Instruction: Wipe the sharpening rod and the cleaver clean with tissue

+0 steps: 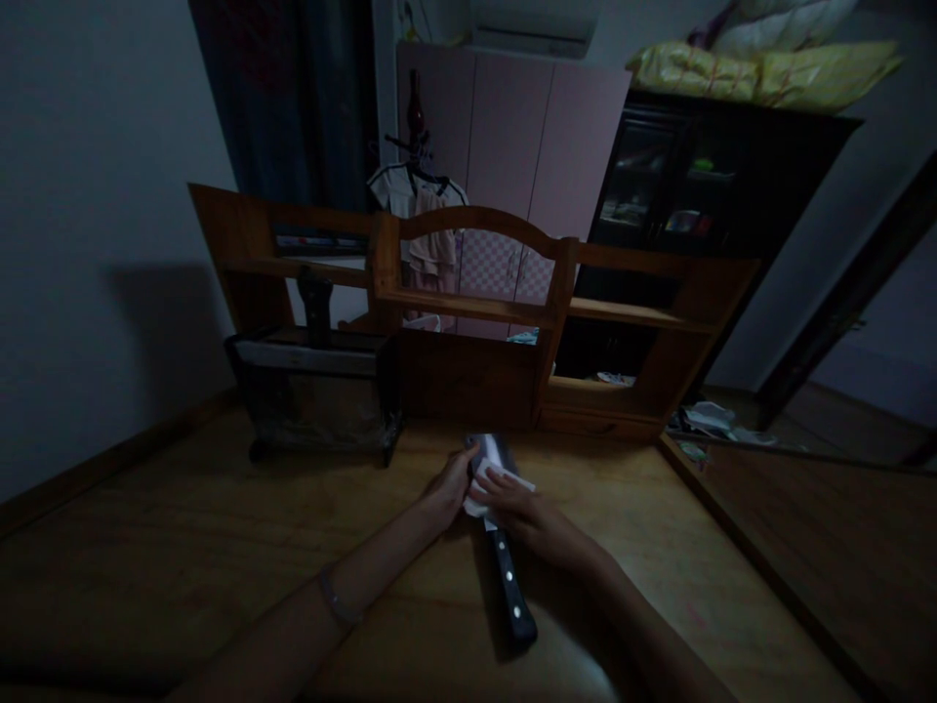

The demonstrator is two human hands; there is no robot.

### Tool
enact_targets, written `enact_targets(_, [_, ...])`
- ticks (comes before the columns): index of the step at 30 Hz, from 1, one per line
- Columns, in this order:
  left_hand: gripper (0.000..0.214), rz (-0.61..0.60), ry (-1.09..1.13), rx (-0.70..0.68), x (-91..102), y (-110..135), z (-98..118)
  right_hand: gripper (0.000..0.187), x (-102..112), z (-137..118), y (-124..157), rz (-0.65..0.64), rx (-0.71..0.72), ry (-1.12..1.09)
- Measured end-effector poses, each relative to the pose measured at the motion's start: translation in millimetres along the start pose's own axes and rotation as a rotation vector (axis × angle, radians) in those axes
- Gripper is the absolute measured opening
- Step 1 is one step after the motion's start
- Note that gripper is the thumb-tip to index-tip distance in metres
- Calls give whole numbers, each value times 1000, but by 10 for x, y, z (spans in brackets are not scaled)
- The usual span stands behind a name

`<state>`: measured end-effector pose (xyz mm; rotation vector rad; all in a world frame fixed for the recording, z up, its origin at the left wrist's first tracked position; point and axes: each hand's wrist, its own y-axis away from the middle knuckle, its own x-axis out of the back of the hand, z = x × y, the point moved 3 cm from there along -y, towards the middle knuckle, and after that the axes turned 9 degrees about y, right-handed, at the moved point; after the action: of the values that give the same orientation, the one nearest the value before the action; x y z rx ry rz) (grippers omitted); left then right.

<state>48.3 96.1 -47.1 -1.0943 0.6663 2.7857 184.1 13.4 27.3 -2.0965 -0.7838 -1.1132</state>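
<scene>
A cleaver (510,593) with a broad shiny blade and a black riveted handle lies at the middle of the wooden surface, its handle toward me. My left hand (452,486) grips the blade from its left side, thumb on top. Under the fingers of my right hand (516,509) is a white tissue or cloth (477,506), held flat against the blade. It covers part of the blade; whether it is paper or fabric I cannot tell. Neither hand touches the handle.
A black-framed knife holder (307,357) with a dark-handled knife (316,308) upright in it stands at left. Behind the wooden surface (220,547) rises a wooden shelf unit (475,310). Raised wooden edging (761,571) runs along the right. The room is dim.
</scene>
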Motion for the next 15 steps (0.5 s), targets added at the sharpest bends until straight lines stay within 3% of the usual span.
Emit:
enact_targets(7, [28,-50,1,-160,-20,-5,39,31,25,-18,-18,26,13,-250])
enact_targets(15, [24,-108,26,-205,-57,13,69,23,71,130,68,16,-72,-355])
